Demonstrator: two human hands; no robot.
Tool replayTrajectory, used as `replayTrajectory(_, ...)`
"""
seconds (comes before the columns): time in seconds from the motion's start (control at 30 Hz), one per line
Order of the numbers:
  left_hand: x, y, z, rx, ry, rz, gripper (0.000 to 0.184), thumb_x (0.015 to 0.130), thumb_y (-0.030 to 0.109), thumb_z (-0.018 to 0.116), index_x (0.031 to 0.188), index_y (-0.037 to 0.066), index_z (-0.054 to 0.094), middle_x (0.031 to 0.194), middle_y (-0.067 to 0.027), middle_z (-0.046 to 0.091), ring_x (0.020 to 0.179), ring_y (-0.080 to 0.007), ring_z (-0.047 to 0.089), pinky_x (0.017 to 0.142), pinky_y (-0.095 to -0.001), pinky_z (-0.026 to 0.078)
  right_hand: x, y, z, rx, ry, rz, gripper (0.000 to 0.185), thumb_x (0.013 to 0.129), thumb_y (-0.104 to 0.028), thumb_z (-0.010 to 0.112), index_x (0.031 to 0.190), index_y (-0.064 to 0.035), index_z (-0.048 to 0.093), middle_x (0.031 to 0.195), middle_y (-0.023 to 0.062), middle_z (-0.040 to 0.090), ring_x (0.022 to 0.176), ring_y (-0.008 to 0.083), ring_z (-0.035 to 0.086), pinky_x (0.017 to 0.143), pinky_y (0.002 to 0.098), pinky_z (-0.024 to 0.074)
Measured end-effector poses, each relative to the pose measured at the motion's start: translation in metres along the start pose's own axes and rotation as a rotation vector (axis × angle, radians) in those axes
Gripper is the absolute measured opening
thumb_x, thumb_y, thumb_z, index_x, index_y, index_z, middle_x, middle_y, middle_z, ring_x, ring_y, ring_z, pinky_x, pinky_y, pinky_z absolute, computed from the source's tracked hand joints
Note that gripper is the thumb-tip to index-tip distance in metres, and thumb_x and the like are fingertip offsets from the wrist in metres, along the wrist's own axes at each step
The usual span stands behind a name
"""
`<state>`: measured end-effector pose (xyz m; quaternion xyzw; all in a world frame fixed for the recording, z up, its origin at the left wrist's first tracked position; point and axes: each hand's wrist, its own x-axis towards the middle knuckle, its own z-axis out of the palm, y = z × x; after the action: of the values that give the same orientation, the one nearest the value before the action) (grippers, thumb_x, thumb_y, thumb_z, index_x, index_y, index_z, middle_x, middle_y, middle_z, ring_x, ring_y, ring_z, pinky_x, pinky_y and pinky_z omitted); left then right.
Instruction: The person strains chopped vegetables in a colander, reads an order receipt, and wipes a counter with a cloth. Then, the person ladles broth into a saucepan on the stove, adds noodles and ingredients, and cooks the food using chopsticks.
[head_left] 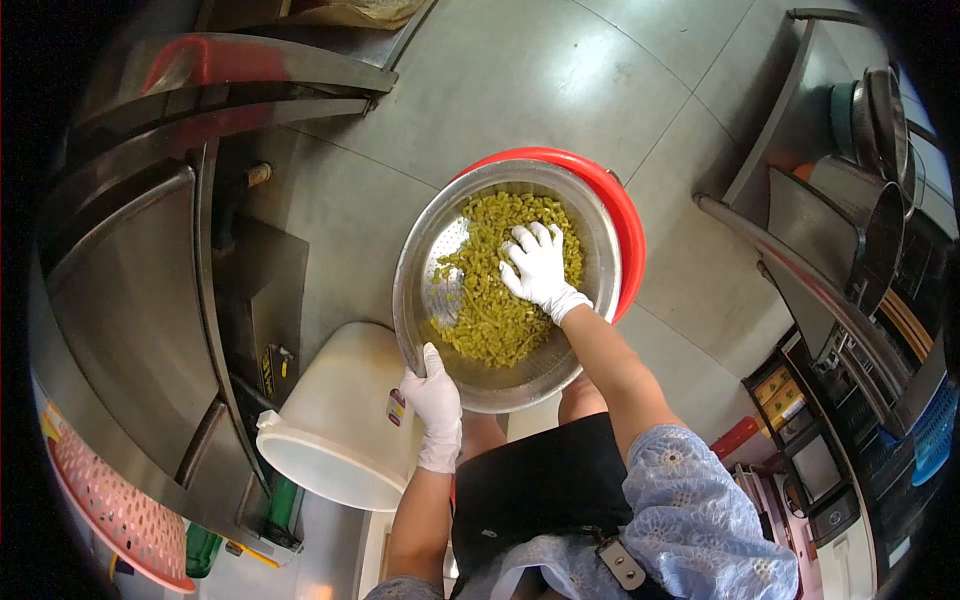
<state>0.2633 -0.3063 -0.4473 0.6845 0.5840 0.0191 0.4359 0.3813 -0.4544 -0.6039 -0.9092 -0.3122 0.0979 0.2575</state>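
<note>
A wide metal basin (408, 290) with small holes in its bottom holds many chopped green pieces (490, 300). It rests over a red tub (628, 230), whose rim shows at the right and top. My left hand (433, 400), in a white glove, grips the basin's lower left rim, thumb on top. My right hand (537, 265), also gloved in white, lies on the green pieces with its fingers spread. The pieces are heaped toward the basin's right and lower side, and bare metal shows at its left.
A white bucket (340, 420) lies tilted beside the basin at the lower left. Steel equipment (140, 300) stands at the left, with a pink perforated basket (110, 490) below. At the right are a steel table edge (800, 270) and metal pans (880, 130). Grey floor tiles (530, 80) lie beyond.
</note>
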Motion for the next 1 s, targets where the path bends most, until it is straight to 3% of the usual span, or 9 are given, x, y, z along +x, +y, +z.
replayTrajectory(0.23, 0.001, -0.005, -0.001, 0.045, -0.005, 0.012, 0.028, 0.09, 0.017, 0.062, 0.092, -0.011, 0.061, 0.08, -0.0135, 0.067, 0.066, -0.0159, 0.058, 0.064, -0.0312, 0.047, 0.001, 0.002, 0.001, -0.003, 0.008, -0.009, 0.032, 0.075, -0.035, 0.06, 0.097, -0.0115, 0.064, 0.113, 0.0125, 0.055, 0.107, 0.0357, 0.047, 0.092, 0.0588, 0.0309)
replayTrajectory(0.7, 0.0, -0.004, 0.001, -0.019, -0.013, 0.016, 0.028, 0.092, 0.013, 0.06, 0.1, -0.013, 0.06, 0.093, -0.0146, 0.067, 0.08, -0.018, 0.062, 0.074, -0.0303, 0.048, 0.001, 0.006, 0.002, -0.006, 0.035, -0.04, 0.034, 0.073, -0.034, 0.059, 0.098, -0.011, 0.061, 0.113, 0.0128, 0.053, 0.106, 0.0363, 0.046, 0.091, 0.0577, 0.0315)
replayTrajectory(1.0, 0.001, -0.009, -0.001, 0.008, -0.036, 0.009, 0.027, 0.091, 0.013, 0.06, 0.099, -0.012, 0.06, 0.093, -0.014, 0.067, 0.078, -0.0178, 0.061, 0.072, -0.0308, 0.048, 0.0, 0.007, 0.004, 0.005, 0.036, -0.037, 0.035, 0.072, -0.034, 0.06, 0.099, -0.011, 0.061, 0.113, 0.0131, 0.053, 0.107, 0.0358, 0.046, 0.091, 0.0571, 0.0311)
